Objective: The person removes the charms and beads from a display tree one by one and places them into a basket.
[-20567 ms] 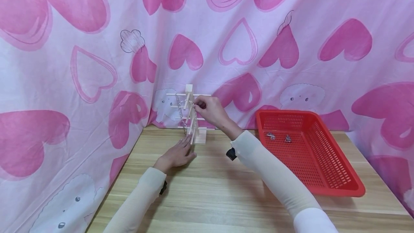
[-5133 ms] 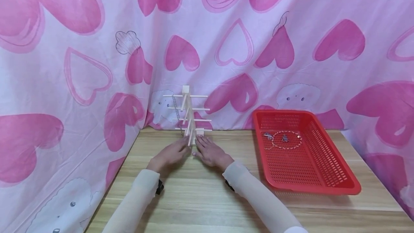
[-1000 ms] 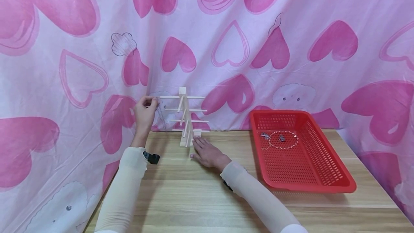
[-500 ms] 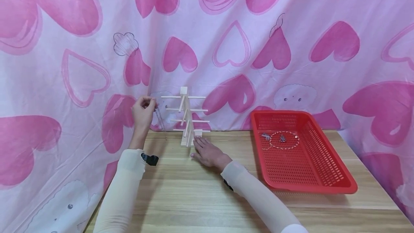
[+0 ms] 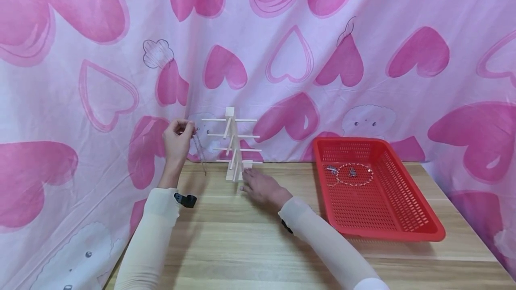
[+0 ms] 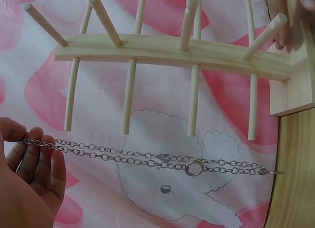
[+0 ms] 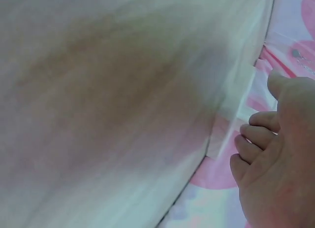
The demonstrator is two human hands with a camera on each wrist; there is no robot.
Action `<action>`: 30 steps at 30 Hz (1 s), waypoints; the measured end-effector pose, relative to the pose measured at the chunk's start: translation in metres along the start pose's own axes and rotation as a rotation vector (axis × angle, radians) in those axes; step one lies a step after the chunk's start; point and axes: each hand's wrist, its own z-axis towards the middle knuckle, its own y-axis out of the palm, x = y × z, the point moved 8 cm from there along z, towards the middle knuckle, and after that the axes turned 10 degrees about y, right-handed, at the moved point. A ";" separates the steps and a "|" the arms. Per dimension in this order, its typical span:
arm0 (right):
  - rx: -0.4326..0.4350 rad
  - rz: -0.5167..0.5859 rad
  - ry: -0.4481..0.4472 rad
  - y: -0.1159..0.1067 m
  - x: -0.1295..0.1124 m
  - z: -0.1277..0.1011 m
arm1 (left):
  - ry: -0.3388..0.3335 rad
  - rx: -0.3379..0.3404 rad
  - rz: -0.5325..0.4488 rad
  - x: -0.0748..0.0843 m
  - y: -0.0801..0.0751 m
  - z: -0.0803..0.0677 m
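A silver chain necklace (image 5: 199, 151) hangs doubled from my left hand (image 5: 176, 143), which pinches it by its upper end. In the left wrist view a round ring sits partway along the chain (image 6: 140, 162), clear of the pegs. Just right of it stands a wooden peg rack (image 5: 236, 147) with several rows of pegs; no jewellery shows on them. My right hand (image 5: 264, 188) is at the foot of the rack, its fingers near or touching the base. In the right wrist view the right hand (image 7: 285, 159) has loosely bent fingers and holds nothing.
A red perforated basket (image 5: 387, 232) stands on the right of the wooden table (image 5: 242, 245). Inside lie a beaded necklace (image 5: 337, 179) in a loop and two small silver pieces of jewellery (image 5: 352, 172). A pink heart-patterned cloth (image 5: 282, 57) hangs behind and at the left.
The beaded necklace went from the rack to the basket earlier. Since then my left hand has taken the chain off the upper left peg and moved it left. My right hand has shifted slightly.
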 end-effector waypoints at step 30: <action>0.258 -0.004 -0.080 -0.108 0.011 -0.016 | 0.153 -0.071 -0.040 0.058 0.001 -0.015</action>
